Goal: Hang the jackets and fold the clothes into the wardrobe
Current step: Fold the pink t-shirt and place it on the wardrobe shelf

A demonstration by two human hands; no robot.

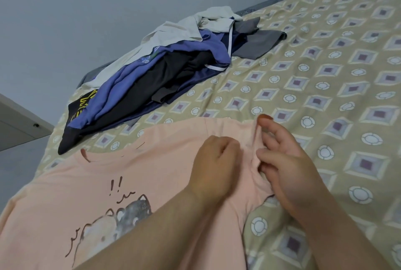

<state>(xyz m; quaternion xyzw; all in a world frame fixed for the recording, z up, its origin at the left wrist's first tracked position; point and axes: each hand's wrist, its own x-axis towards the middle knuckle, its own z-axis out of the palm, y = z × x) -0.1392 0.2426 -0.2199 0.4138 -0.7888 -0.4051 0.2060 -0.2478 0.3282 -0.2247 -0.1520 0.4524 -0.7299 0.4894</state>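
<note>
the pink t-shirt looks light and limp, best held at a seam: the right hand pinches its sleeve, and the left hand curls just beside, hold unclear.

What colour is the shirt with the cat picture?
The shirt is pale peach-pink, shown in the head view.
</note>
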